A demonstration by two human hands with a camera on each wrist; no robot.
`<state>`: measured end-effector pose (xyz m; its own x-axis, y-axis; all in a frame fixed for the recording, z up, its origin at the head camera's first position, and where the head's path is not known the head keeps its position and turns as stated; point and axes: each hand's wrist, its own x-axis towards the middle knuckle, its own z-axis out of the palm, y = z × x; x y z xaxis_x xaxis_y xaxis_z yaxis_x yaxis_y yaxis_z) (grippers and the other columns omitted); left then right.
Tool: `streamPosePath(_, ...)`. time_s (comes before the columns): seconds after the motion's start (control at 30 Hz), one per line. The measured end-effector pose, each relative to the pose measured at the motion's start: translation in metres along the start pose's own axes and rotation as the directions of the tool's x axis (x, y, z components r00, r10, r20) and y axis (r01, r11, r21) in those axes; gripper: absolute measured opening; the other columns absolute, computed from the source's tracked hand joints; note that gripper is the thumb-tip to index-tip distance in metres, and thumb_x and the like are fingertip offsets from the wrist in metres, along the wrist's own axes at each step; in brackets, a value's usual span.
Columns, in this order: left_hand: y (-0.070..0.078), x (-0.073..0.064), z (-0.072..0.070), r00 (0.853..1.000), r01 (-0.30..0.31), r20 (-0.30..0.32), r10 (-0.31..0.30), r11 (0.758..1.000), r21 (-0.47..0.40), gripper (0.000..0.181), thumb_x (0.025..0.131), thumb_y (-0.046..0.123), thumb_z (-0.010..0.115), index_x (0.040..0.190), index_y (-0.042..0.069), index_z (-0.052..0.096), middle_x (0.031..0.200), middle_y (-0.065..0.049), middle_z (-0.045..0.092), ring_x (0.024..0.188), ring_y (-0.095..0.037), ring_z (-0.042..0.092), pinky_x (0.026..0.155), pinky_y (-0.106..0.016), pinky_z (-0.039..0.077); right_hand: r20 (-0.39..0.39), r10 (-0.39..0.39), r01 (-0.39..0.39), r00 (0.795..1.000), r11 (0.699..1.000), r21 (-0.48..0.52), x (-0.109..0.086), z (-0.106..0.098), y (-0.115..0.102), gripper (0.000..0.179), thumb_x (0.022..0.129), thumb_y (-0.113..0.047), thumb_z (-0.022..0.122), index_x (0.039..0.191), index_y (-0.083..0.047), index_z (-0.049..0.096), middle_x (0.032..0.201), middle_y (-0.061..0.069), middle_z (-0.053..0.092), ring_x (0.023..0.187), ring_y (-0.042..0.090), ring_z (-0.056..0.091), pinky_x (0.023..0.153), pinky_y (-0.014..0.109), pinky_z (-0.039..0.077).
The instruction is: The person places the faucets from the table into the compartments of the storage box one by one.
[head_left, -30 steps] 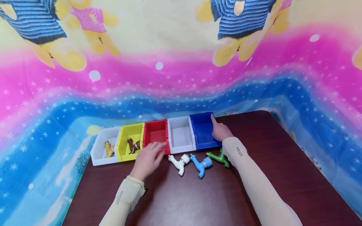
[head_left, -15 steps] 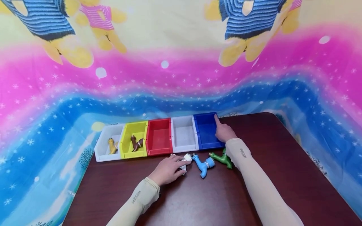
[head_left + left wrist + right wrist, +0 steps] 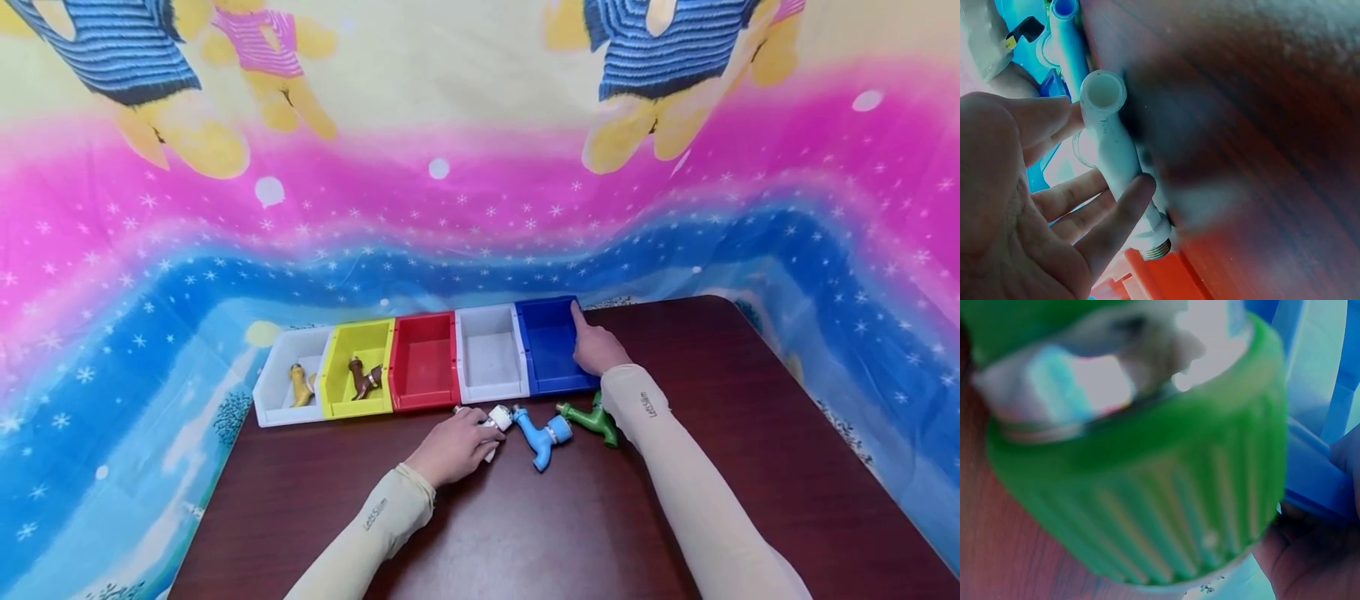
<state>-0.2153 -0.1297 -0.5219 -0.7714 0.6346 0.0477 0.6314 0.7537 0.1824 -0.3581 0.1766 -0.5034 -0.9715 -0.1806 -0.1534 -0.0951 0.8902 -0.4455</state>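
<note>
My left hand (image 3: 448,450) pinches a white tap (image 3: 498,417) at the front of the bin row. In the left wrist view the white tap (image 3: 1113,140) shows its spout opening and threaded end, with fingers on both sides. My right hand (image 3: 600,348) grips the right wall of the blue bin (image 3: 551,385), one finger stretched along its rim. A light-blue tap (image 3: 542,437) lies beside the white one. The green tap (image 3: 588,421) lies partly behind my right sleeve; its ribbed green knob (image 3: 1166,506) fills much of the right wrist view.
Left of the blue bin stand a grey-white bin (image 3: 491,392), a red bin (image 3: 425,402), a yellow bin (image 3: 356,408) holding a brown tap (image 3: 363,379), and a white bin (image 3: 270,392) holding a yellow tap (image 3: 300,387). A printed curtain (image 3: 450,208) hangs behind the dark table (image 3: 570,533).
My left hand has moved right, from in front of the red bin to the white tap, and taken hold of it. The right hand stays at the blue bin; the head view shifted slightly.
</note>
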Motion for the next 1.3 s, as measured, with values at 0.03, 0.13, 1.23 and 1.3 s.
streamPosePath(0.03,0.0,0.0,0.0,1.0,-0.008,-0.006,0.008,1.0,0.0,0.021,0.103,0.03,0.065,0.118,0.025,0.079,0.116,-0.004,0.066,0.103,-0.017,0.059,0.091,-0.033,0.057,0.0,0.002,-0.002,1.0,1.0,0.0,0.0,0.0,0.0,0.091,0.102,-0.006,0.047,0.166,-0.021,-0.016,0.059,0.004,0.051,0.044,0.018,0.042,0.044,0.031,0.036)
streamPosePath(0.13,0.001,0.001,-0.001,0.999,-0.034,-0.028,0.034,0.999,0.006,0.018,0.101,0.028,0.068,0.114,0.022,0.08,0.108,-0.004,0.066,0.097,-0.016,0.057,0.087,-0.032,0.056,-0.003,0.004,-0.004,1.0,1.0,-0.002,-0.001,0.0,0.0,0.092,0.102,-0.006,0.048,0.166,-0.021,-0.016,0.059,0.004,0.051,0.044,0.017,0.041,0.045,0.031,0.037)
streamPosePath(1.23,-0.02,-0.013,-0.055,0.888,0.042,-0.454,-0.073,0.996,-0.08,0.024,0.078,0.031,0.092,0.096,0.017,0.086,0.114,-0.005,0.071,0.111,-0.02,0.064,0.089,-0.036,0.063,-0.023,-0.018,0.018,1.0,1.0,0.001,-0.001,0.001,0.003,0.09,0.101,-0.006,0.047,0.166,-0.02,-0.013,0.057,0.004,0.052,0.043,0.017,0.041,0.044,0.031,0.036)
streamPosePath(1.3,-0.023,-0.012,-0.056,0.892,0.043,-0.445,-0.076,0.996,-0.083,0.024,0.078,0.031,0.092,0.095,0.015,0.086,0.112,-0.005,0.072,0.109,-0.02,0.064,0.09,-0.037,0.063,-0.019,-0.008,0.008,1.0,1.0,0.004,-0.001,0.001,0.003,0.09,0.102,-0.006,0.047,0.166,-0.02,-0.014,0.058,0.005,0.052,0.043,0.017,0.042,0.044,0.031,0.037)
